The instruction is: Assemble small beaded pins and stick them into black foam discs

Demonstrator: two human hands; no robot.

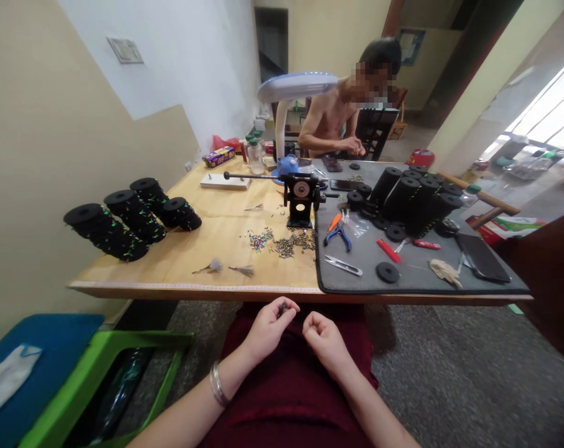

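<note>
Above my lap, just short of the table edge, my left hand (273,325) pinches a small dark thing (282,307) between thumb and fingers; its kind is too small to make out. My right hand (325,339) is curled closed a little way to the right, and whatever its fingers may hold is hidden. The hands are apart. On the wood beyond them lie two small feathery pieces (241,270), a heap of small metal bits (294,243) and a scatter of coloured beads (261,239). A black hand-cranked machine (302,198) stands behind these.
Several black foam rolls (105,231) stand at the left, more (408,194) on the grey mat (357,280). The mat also bears blue pliers (338,238), thread snips (343,266) and a phone (484,257). A lamp (298,86) rises behind; another person (331,124) sits across.
</note>
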